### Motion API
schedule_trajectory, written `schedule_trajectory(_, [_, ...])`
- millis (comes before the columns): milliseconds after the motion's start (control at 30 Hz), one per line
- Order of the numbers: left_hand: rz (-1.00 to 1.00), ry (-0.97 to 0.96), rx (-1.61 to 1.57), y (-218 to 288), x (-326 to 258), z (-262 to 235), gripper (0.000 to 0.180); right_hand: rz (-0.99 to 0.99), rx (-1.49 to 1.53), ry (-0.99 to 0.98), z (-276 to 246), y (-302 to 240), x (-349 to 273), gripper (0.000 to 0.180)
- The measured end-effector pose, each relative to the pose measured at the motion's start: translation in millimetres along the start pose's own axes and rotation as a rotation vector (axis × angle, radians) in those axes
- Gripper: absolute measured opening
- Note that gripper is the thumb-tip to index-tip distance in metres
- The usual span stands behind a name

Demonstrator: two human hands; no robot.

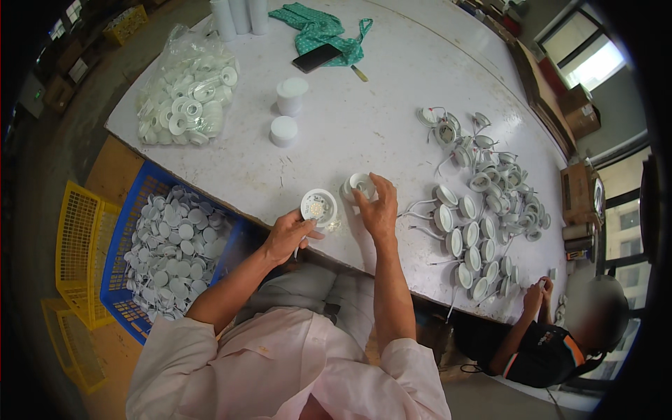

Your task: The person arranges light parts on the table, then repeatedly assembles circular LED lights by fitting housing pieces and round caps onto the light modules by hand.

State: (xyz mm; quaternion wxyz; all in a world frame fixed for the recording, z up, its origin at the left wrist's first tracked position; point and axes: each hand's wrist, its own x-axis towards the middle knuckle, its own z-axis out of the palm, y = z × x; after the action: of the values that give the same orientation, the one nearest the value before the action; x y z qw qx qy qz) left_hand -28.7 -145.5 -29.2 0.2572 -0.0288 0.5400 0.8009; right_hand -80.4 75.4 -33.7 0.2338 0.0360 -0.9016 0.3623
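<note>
My left hand (287,235) is closed on the lower edge of a round white LED downlight (318,207), whose open face shows a yellowish LED board. It is held just over the table's near edge. To its right, my right hand (380,210) has its thumb and fingers around white ring-shaped parts (355,185) on the table, apparently a short stack. Farther off stand two short stacks of white discs (292,96). Several wired white downlights (472,241) lie in rows to the right, with a looser heap of them (500,182) beyond.
A blue crate (115,262) full of white discs stands at the table's left edge, beside yellow crates (77,245). On the table are a clear bag of white rings (185,98), white cylinders (240,15), green cloth (315,28) and a phone (316,58). A person (546,336) sits at right.
</note>
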Motion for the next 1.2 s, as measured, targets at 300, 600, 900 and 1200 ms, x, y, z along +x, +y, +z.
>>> schedule_trajectory(300, [0.032,-0.044,0.051,0.9,14.3,12.2,0.032,0.356,0.480,-0.092,-29.4,-24.1,-6.3,0.043])
schedule_trajectory(600, [0.085,-0.071,0.126,1.1,13.6,24.2,0.036,0.001,0.317,-0.335,-34.9,-46.1,-21.9,0.065])
schedule_trajectory(900, [0.091,-0.032,0.255,9.6,10.3,29.5,0.035,0.352,0.670,-0.289,-33.2,-31.9,-37.0,0.049])
schedule_trajectory(1200, [0.116,0.092,0.394,2.0,17.9,40.6,0.029,0.568,0.604,-0.180,-18.8,-37.0,-46.0,0.023])
